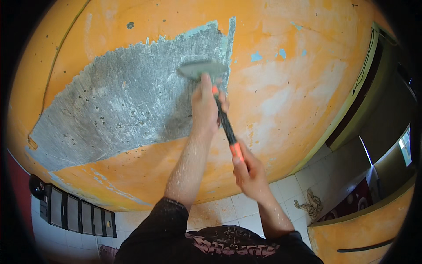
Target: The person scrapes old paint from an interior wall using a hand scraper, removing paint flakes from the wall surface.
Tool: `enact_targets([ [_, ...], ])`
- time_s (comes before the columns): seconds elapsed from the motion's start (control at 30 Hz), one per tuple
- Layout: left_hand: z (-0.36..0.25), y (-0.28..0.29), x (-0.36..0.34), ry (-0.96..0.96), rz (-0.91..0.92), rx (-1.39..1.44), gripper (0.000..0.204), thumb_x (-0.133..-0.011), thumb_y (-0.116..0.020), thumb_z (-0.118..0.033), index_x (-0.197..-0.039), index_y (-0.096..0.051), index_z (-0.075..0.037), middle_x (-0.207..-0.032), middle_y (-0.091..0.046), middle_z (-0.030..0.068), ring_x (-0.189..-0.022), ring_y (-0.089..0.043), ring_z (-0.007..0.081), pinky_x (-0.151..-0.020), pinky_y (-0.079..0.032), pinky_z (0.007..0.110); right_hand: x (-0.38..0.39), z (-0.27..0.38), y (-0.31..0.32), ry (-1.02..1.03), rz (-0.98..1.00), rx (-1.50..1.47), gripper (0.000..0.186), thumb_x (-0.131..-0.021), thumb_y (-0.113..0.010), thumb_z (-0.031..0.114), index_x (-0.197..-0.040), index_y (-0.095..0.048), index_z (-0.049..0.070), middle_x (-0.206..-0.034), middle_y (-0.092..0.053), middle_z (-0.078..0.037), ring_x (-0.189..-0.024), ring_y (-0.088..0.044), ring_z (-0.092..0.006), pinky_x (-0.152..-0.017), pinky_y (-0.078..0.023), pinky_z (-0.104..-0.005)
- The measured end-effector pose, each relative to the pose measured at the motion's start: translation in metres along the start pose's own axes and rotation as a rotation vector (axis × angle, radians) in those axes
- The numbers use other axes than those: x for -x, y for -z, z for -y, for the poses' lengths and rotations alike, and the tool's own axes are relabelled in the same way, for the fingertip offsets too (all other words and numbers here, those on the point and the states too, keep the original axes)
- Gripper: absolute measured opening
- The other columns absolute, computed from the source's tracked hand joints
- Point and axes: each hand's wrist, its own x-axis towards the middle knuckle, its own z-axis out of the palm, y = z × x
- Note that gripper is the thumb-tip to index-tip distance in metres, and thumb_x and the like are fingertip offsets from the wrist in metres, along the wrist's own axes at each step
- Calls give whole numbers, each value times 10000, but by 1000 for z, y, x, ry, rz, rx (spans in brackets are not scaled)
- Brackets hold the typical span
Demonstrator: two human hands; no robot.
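The left hand (205, 108) has its fingers wrapped round the long-handled scraper (225, 123) just below its wide blade (202, 69), and the right hand (250, 176) has its fingers closed round the lower end. The scraper is raised over the grey patch (132, 97), near jagged orange paint (259, 97); blur hides whether the blade touches. Too steep an angle could gouge the patch; a sudden slip could knock the left knuckles
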Motion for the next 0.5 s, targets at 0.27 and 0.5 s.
enact_targets([
  [0.27,-21,-21,-14,-111,27,-15,554,-1033,-449,-546,-1111,-557,-9,-603,-441,-9,-472,-429,110,-433,-362,259,-13,23,2,-6,12,-85,515,-1053,-489,248,-1519,-382,58,-745,-398,74,-616,-373,-27,-545,-343,-191],
  [0.5,-21,-29,-25,-104,53,-80,537,-1036,-432,-551,-1084,-574,-36,-621,-476,4,-460,-453,116,-430,-382,261,-20,25,3,16,-34,-53,497,-1053,-491,241,-1497,-407,33,-755,-430,65,-621,-386,-26,-555,-353,-197],
])
